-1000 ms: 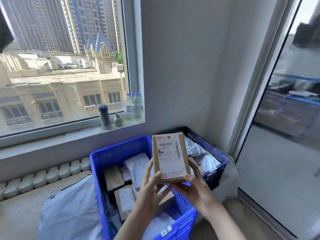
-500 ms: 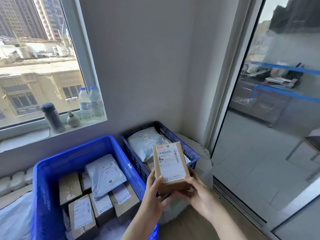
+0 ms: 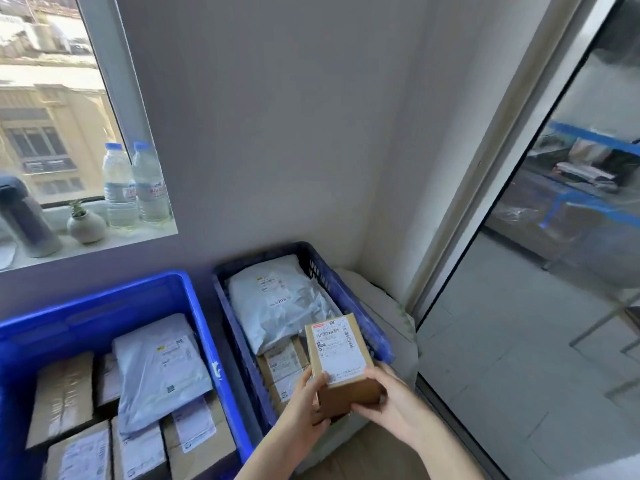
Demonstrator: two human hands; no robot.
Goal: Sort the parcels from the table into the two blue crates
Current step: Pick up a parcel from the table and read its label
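A small brown cardboard parcel point(image 3: 341, 362) with a white shipping label is held over the near right corner of the dark blue lattice crate point(image 3: 349, 299). My left hand point(image 3: 306, 407) grips its near left edge and my right hand point(image 3: 388, 400) grips its near right side. That crate holds a grey mailer bag point(image 3: 277, 299) and labelled boxes beneath it. To the left stands the bright blue solid-walled crate point(image 3: 104, 306), filled with a grey mailer point(image 3: 159, 372) and several cardboard boxes.
The crates stand against a grey wall below a window sill with two water bottles point(image 3: 135, 188), a small potted plant point(image 3: 85, 223) and a dark flask point(image 3: 24, 220). A white sack point(image 3: 384, 306) lies right of the lattice crate. A glass door point(image 3: 554, 271) stands to the right.
My view has swung right and down, so the crates sit more to the left. Both hands have carried the parcel lower, over the lattice crate's near right corner.
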